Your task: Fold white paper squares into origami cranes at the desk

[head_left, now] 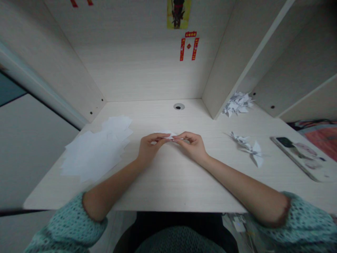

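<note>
Between my two hands, over the middle of the desk, is a small piece of white paper (170, 135), folded at least in part. My left hand (152, 144) pinches its left side between thumb and fingers. On the right side, my right hand (191, 143) pinches it the same way, with the fingertips of both hands almost meeting. My fingers cover much of the paper, so its exact folds are hidden. To the left lies a spread pile of flat white paper sheets (97, 149). Right of my right hand, a few folded paper pieces (247, 146) form a short line.
A heap of folded white paper (238, 103) sits at the back right, behind the upright divider (223, 80). Near the right edge lies a phone (302, 158). A round cable hole (179, 106) is at the desk's (168, 182) back. Red paper strips (182, 49) decorate the back panel.
</note>
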Motion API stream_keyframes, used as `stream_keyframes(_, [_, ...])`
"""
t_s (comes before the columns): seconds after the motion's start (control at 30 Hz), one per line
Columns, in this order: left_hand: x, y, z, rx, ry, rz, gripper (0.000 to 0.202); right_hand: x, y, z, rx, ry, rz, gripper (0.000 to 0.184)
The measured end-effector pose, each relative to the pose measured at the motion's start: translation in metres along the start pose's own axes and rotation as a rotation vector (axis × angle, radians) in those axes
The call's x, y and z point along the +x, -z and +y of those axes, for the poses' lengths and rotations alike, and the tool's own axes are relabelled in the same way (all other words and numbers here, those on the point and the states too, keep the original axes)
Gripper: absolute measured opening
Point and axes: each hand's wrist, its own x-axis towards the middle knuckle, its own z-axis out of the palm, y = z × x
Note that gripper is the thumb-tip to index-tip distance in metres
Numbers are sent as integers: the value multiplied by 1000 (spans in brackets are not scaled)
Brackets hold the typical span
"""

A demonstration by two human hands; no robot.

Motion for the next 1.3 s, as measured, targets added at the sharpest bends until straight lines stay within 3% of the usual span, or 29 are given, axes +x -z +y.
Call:
stream_keyframes(0.3, [1, -3, 1, -138, 74, 16, 17, 2, 1, -2, 53, -39, -20, 15])
stream_keyframes(0.77, [-2, -2, 2, -69, 34, 34, 15, 4, -4, 2, 269, -247, 27, 17])
stream_keyframes(1.3, [1, -2, 1, -116, 86, 2, 21, 5, -2, 0, 248, -243, 1, 15])
